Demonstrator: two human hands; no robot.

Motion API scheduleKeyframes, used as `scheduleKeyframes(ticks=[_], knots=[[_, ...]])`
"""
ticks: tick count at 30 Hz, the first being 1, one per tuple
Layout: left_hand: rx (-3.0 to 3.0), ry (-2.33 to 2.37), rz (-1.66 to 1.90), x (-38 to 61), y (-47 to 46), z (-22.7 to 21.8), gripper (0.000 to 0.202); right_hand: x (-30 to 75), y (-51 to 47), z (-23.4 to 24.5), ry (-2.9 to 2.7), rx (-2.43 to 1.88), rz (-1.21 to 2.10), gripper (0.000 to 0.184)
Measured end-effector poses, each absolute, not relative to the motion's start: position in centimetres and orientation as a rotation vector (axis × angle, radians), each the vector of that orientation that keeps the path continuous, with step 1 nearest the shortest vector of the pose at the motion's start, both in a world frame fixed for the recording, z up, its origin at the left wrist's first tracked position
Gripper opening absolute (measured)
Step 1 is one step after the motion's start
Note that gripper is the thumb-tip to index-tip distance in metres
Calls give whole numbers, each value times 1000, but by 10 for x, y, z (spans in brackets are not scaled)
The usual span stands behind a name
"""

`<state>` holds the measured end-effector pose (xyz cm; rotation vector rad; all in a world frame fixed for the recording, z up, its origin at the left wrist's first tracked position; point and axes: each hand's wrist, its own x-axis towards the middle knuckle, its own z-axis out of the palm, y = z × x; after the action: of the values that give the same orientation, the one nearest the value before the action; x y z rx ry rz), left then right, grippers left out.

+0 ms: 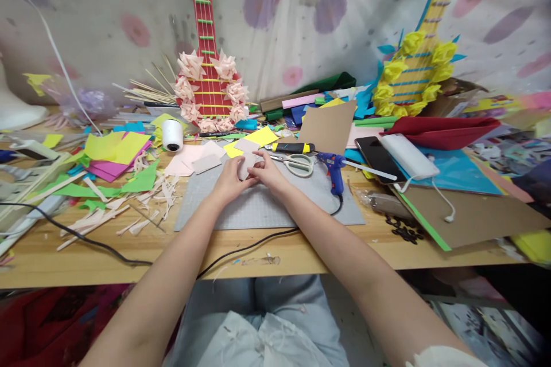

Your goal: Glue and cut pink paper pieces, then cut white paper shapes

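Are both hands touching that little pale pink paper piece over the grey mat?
Touching. The head view shows the left hand and right hand meeting on the pale pink paper piece, gripping its edges over the grey mat.

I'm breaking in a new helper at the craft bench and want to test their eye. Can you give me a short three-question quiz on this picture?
1. True or false: the left hand and the right hand both hold the small pale pink paper piece over the grey cutting mat.
2. Where do the white-handled scissors lie, seen from the hands? A. to the person's left B. to the person's right C. nearer the person
3. What colour are the paper flowers on the red cardboard guitar?
Key: 1 true; 2 B; 3 pale pink.
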<state>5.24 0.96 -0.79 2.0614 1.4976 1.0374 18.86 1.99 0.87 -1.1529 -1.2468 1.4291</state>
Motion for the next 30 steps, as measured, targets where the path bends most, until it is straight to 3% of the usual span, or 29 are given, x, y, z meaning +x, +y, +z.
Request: scheduleKeyframes(ticks=[6, 23, 30], knots=[[1976, 1522, 1135, 49, 6, -14, 47, 189, 18, 0, -1165, -1075, 1476, 16], [1841, 1479, 1267, 46, 1, -11, 29, 189, 12, -5, -1241, -974, 1402, 24], [1806, 1492, 1241, 47, -1, -9, 41, 188, 13, -7, -1241, -1003, 1372, 21]])
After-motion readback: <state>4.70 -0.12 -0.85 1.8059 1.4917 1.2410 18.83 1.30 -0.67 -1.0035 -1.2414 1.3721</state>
